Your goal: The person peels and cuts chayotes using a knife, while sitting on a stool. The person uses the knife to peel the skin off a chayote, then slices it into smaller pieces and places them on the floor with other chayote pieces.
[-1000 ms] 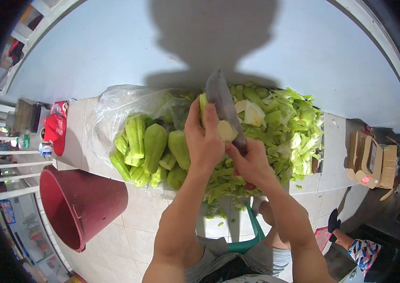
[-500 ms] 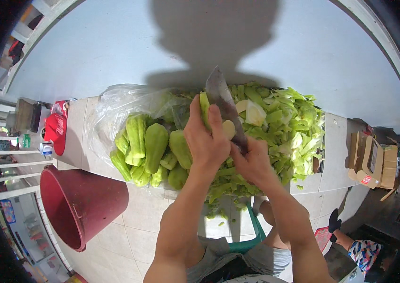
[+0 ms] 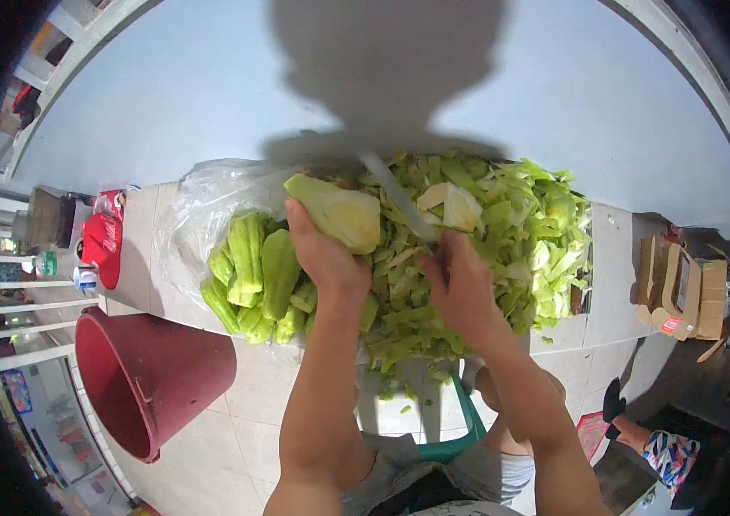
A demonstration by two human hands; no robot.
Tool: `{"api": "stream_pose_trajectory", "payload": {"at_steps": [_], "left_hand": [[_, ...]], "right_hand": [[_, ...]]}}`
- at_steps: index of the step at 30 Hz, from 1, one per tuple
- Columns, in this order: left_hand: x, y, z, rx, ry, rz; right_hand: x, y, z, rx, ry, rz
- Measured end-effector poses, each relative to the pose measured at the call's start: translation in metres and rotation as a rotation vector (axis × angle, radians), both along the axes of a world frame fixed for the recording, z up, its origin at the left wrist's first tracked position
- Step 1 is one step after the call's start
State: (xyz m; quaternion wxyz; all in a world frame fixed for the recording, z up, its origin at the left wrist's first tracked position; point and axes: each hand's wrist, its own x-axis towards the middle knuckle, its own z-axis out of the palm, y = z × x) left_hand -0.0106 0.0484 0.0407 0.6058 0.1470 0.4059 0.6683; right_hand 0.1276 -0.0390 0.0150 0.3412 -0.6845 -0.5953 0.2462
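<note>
My left hand (image 3: 328, 258) is closed around the lower side of a partly peeled chayote (image 3: 336, 211), which has a broad pale cut face toward the right. A large knife (image 3: 401, 200) is in my right hand (image 3: 461, 284), fingers wrapped around the handle. Its blade points up and left, apart from the chayote, and is blurred. Whole green chayotes (image 3: 247, 249) lie in a heap left of and below my left hand. Under and beyond my right hand spreads a big pile of green peelings (image 3: 545, 228), with a pale cut chunk (image 3: 462, 209) on top.
A clear plastic bag (image 3: 197, 202) lies behind the chayotes. At left, a dark red bucket (image 3: 180, 357) rests on its side on the tiles. A pale wall (image 3: 158, 95) rises behind the pile. Cardboard boxes (image 3: 681, 292) stand at right; another person's leg (image 3: 636, 434) shows lower right.
The chayote in my left hand has moved left and now lies sideways, its cut face showing. The knife has come away from it and sits lower, with my right hand slightly lower too.
</note>
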Motion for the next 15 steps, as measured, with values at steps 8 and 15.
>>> {"api": "stream_pose_trajectory", "payload": {"at_steps": [8, 15], "left_hand": [[-0.005, 0.0, -0.009, 0.147, -0.021, 0.05], [-0.006, 0.003, -0.014, 0.199, 0.027, 0.069]], "right_hand": [[-0.016, -0.018, 0.003, 0.002, -0.139, 0.31], [-0.015, -0.017, 0.004, 0.076, -0.123, 0.294]]}}
